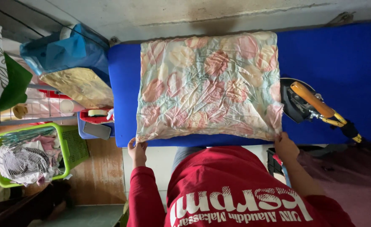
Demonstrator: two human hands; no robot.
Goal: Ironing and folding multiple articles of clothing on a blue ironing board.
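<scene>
At lower left my left hand (137, 151) pinches one corner of the wrinkled floral pillowcase (208, 86), spread on the blue desk (345, 63) at centre; my right hand (285, 146) pinches the other. The iron (309, 103) lies unused at right.

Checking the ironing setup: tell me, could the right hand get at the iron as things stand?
Probably yes: the right hand grips the floral cloth's near corner, and the iron lies just beyond on the blue board, nothing between them.
</scene>
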